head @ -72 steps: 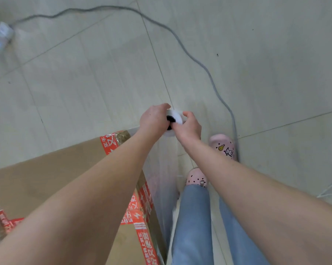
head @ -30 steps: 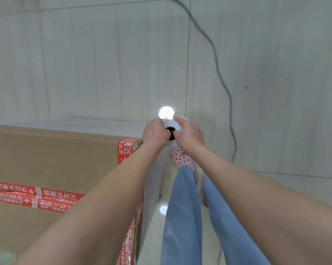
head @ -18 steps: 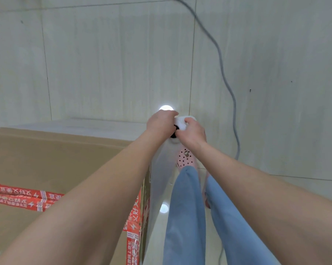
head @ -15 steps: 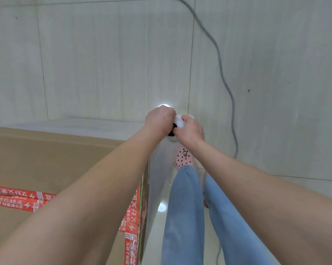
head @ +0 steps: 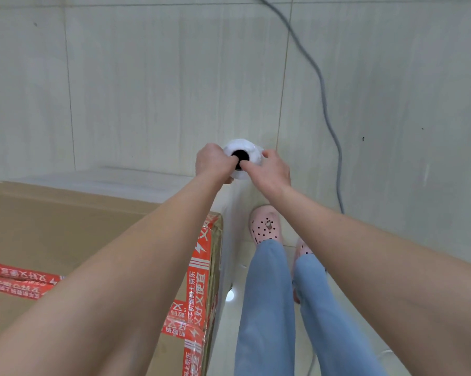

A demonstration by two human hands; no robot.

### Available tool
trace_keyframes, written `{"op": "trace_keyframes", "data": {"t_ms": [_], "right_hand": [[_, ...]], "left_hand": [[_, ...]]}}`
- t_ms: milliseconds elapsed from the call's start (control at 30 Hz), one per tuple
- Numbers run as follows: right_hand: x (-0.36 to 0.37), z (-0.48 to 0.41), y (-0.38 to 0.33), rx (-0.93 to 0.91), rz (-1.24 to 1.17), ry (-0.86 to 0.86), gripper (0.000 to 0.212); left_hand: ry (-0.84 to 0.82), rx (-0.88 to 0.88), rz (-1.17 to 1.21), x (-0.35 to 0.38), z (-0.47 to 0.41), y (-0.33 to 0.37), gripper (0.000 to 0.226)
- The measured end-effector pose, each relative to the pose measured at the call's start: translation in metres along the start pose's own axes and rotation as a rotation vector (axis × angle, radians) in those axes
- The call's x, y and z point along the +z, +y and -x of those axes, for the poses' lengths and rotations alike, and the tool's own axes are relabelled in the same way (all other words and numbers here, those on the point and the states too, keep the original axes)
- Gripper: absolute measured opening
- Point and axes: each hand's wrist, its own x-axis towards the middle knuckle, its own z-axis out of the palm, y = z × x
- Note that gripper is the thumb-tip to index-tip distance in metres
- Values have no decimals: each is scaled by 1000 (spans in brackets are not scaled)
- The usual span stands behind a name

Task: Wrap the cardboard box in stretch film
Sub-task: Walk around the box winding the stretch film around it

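Worn kit only. Left hand (head: 212,164) and right hand (head: 273,169) are bare. Left forearm (head: 136,267) and right forearm (head: 364,240) are uncovered right back to the frame edge. Trousers (head: 266,308) are light blue, plain fabric, straight legs, just right of the cardboard box (head: 66,226). Shoes are pink clog type with a rounded toe and small dark vent holes across the upper. Left shoe (head: 265,226), the one nearer the box, has a small charm on top, too small to read. Right shoe (head: 302,248), farther from the box, is mostly hidden by the trouser leg; only a pink sliver shows.
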Motion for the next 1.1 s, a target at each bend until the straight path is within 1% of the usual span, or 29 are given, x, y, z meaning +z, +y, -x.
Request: {"op": "trace_keyframes", "data": {"t_ms": [67,100,167,200,267,300,367,433,500,567,667,733,800,867,933,1000,1067,1100], "right_hand": [[6,0,-3,53,-121,-31,63],[9,-1,-6,59,-153,-21,60],[11,-4,-9,39,-177,13,45],[11,-5,-11,23,-167,22,38],[9,-6,-14,-16,-108,19,31],[7,-6,-16,-38,-76,16,31],[4,-8,-20,-76,-28,4,35],[4,-11,-26,-94,-8,-9,39],[5,-14,-33,-116,0,-14,39],[7,-17,-41,-135,18,1,44],[16,-20,-54,-164,32,54,48],[23,-21,-60,-168,44,82,49],[29,-22,-66,-137,47,85,49],[30,-25,-71,-129,67,78,46],[29,-27,-75,-144,106,65,44],[27,-29,-79,-162,136,51,45],[26,-31,-84,-178,167,46,44],[26,-32,-87,-189,186,42,44]], "left_hand": [[-27,-22,3,-3,-2,-2,16],[-39,8,-43,-4,-4,-2,17],[-31,129,-189,-6,-11,2,15],[-28,181,-235,-9,-12,6,15],[-31,245,-284,-11,-18,11,14],[-19,260,-316,-12,-21,13,9],[9,247,-352,-14,-22,14,12],[37,208,-296,-16,-24,12,9],[53,149,-192,-19,-26,8,8],[52,76,-79,-24,-26,6,9],[50,-40,138,-33,-24,4,18],[12,-128,265,-36,-24,2,24],[-29,-152,299,-39,-27,1,28],[-12,-61,183,-44,-32,2,27],[62,95,-37,-51,-42,4,28],[91,226,-211,-57,-47,10,29],[95,280,-285,-60,-52,14,15],[110,271,-293,-61,-52,15,6]]}}
